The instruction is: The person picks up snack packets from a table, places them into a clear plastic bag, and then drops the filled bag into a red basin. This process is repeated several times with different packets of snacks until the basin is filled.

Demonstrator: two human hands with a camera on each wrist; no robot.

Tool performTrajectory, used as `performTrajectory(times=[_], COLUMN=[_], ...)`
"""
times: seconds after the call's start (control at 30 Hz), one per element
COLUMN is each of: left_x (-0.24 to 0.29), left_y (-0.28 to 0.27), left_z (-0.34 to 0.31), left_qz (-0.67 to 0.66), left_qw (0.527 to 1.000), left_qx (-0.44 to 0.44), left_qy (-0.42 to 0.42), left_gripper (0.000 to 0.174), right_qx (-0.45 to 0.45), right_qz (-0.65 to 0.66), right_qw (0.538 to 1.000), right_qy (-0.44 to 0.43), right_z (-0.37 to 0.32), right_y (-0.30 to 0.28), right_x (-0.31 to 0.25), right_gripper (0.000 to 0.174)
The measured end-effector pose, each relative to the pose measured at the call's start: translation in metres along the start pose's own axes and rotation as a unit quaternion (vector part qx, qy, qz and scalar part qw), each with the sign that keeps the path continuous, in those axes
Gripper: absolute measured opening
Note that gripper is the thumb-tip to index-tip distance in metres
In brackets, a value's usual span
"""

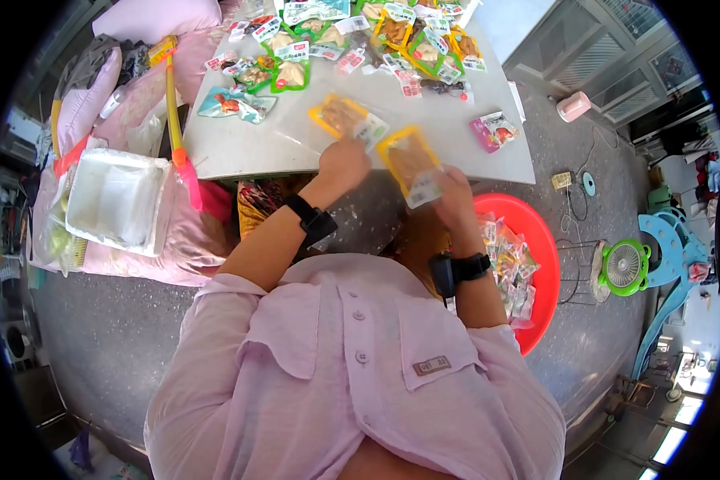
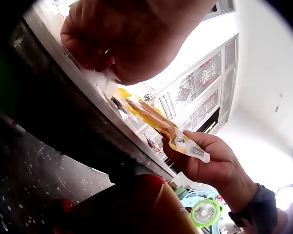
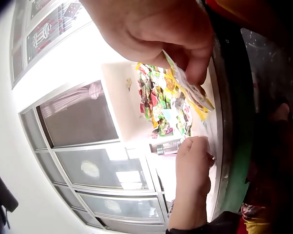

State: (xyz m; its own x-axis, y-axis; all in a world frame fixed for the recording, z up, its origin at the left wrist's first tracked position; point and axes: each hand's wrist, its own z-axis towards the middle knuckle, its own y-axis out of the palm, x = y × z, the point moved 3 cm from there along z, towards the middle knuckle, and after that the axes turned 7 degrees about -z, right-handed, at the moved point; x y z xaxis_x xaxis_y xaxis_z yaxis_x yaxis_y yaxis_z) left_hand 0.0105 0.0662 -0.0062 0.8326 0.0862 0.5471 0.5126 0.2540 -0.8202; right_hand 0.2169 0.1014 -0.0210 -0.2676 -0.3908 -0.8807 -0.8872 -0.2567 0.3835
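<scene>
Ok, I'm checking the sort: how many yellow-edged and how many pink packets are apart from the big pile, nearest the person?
Yellow-edged packets: 2, one at the left hand, one in the right hand
Pink packet: 1
Total: 3

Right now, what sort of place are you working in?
Probably a home or small workshop doing snack packing: a white table strewn with sealed snack packets, a red basin of more on the speckled floor, a small green fan nearby.

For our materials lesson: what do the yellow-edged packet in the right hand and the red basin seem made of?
The packet looks like thin glossy plastic film: its clear middle shows the food inside. The basin is probably moulded plastic: smooth, evenly red, slightly shiny.
</scene>
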Motion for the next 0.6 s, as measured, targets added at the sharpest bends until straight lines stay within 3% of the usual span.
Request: performTrajectory(times=[0.1, 0.33, 0.4, 0.47, 0.53, 0.6], left_x=[0.000, 0.008, 0.016, 0.019, 0.019, 0.017], left_y=[-0.003, -0.008, -0.015, -0.014, -0.013, -0.009], left_z=[-0.004, -0.011, -0.014, -0.016, -0.017, -0.019], left_qz=[-0.070, -0.100, -0.094, -0.080, -0.064, -0.046], left_qw=[0.996, 0.989, 0.988, 0.990, 0.990, 0.988], left_qx=[0.053, 0.076, 0.079, 0.081, 0.089, 0.101], left_qy=[0.025, 0.080, 0.094, 0.085, 0.090, 0.108], left_gripper=[0.015, 0.011, 0.010, 0.009, 0.008, 0.007], right_qx=[-0.010, -0.102, -0.180, -0.179, -0.149, -0.179], right_qz=[-0.010, -0.047, -0.244, -0.281, -0.169, -0.064], right_qw=[1.000, 0.993, 0.933, 0.916, 0.972, 0.980], right_qy=[0.009, 0.043, -0.193, -0.223, -0.068, 0.055], right_z=[0.000, 0.026, 0.026, 0.021, 0.020, 0.060], right_y=[0.011, 0.026, 0.041, 0.056, 0.076, 0.071], right_x=[-0.006, -0.012, -0.028, -0.033, -0.031, 0.005], right_gripper=[0.016, 0.015, 0.016, 0.016, 0.018, 0.020])
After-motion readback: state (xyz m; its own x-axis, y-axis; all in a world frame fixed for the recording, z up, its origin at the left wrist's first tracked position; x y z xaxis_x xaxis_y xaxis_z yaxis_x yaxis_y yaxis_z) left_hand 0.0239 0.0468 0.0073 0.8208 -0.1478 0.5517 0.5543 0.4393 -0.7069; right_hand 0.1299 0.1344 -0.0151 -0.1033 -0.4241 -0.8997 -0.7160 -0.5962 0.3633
